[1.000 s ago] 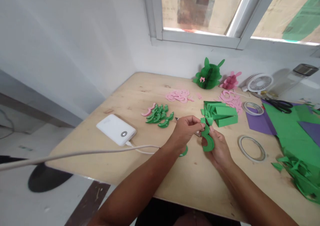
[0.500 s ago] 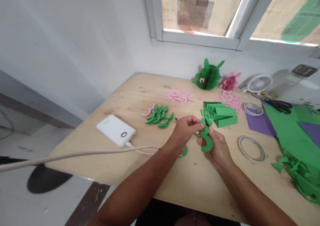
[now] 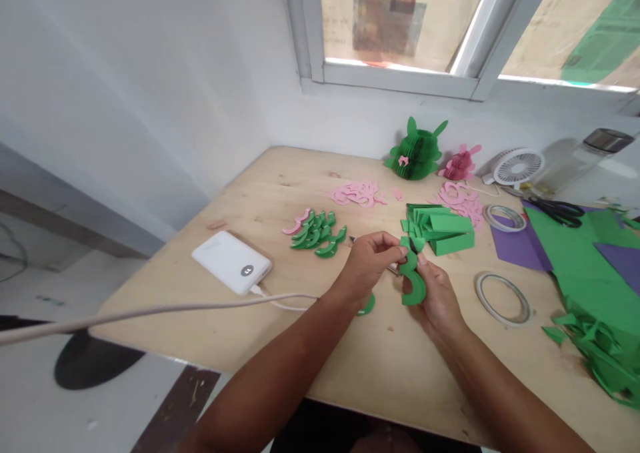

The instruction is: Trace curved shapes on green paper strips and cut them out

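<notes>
Between my two hands is a curvy green paper cutout (image 3: 413, 287), held upright over the table. My left hand (image 3: 369, 263) pinches its upper left edge with thumb and forefinger. On the other side, my right hand (image 3: 440, 293) grips it between thumb and fingers. A pen-like tool (image 3: 394, 267) lies partly hidden behind my left hand. Another green paper piece (image 3: 369, 304) shows under my left wrist. Just beyond the hands sits a stack of folded green paper (image 3: 440, 228). Left of them lies a pile of cut green paper shapes (image 3: 316, 231) with a pink one beside it.
A white power bank (image 3: 232, 261) with a cable lies at left. Tape rolls (image 3: 503, 298), black scissors (image 3: 557, 210) and green sheets (image 3: 575, 259) are at right. Along the wall stand a green paper figure (image 3: 419, 154), a pink one (image 3: 460, 164), a small fan (image 3: 517, 167) and a glass bottle (image 3: 575, 163).
Almost nothing differs. Both hands keep the same hold on the green paper cutout, and the view has shifted very slightly.
</notes>
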{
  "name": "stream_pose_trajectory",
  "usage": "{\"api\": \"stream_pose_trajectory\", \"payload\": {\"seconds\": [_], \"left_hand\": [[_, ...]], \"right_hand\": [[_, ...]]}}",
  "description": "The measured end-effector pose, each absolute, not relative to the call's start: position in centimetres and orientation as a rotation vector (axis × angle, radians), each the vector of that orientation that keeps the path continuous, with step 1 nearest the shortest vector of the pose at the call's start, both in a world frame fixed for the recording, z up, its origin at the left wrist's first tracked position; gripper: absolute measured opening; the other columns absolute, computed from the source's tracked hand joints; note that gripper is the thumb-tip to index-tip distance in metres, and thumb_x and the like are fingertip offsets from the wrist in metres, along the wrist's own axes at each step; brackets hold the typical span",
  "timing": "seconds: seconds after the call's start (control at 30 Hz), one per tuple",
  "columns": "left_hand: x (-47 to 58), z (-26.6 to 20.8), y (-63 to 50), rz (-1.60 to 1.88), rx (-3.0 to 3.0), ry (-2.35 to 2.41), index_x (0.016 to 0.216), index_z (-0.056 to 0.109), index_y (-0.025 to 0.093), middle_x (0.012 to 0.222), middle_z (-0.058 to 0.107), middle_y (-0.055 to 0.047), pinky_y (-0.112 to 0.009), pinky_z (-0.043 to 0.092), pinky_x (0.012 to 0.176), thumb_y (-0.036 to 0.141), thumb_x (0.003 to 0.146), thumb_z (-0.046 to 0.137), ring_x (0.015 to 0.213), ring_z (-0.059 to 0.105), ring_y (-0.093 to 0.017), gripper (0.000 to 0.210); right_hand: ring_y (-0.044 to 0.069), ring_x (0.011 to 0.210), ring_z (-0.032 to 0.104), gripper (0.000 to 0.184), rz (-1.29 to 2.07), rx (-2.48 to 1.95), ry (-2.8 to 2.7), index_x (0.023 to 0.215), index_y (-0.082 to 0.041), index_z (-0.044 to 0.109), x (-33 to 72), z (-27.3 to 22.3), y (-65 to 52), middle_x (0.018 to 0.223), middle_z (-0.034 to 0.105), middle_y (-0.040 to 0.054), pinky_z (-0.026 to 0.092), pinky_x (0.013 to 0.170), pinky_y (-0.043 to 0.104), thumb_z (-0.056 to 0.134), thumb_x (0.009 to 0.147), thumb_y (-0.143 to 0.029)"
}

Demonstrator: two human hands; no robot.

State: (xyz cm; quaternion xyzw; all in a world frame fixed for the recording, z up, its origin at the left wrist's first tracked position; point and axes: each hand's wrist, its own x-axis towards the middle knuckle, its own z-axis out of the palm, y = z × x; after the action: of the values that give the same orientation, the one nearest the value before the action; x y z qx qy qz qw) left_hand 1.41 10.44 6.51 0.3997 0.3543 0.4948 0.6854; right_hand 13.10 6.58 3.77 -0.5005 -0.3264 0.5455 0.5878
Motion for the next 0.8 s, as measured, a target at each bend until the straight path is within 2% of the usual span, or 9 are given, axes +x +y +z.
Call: {"api": "stream_pose_trajectory", "payload": {"seconds": [0.8], "left_hand": [[1.32, 6.3, 10.39, 1.098, 0.957, 0.83, 0.061, 0.062, 0.017, 0.06, 0.061, 0.0, -0.028, 0.047, 0.064, 0.031, 0.062, 0.077, 0.059, 0.056, -0.013, 0.02]], "right_hand": [[0.009, 0.047, 0.035, 0.048, 1.234, -1.154, -0.789, 0.068, -0.015, 0.069, 13.05, 3.66, 6.53, 0.049, 0.047, -0.004, 0.029, 0.045, 0.024, 0.073, 0.069, -0.063]]}}
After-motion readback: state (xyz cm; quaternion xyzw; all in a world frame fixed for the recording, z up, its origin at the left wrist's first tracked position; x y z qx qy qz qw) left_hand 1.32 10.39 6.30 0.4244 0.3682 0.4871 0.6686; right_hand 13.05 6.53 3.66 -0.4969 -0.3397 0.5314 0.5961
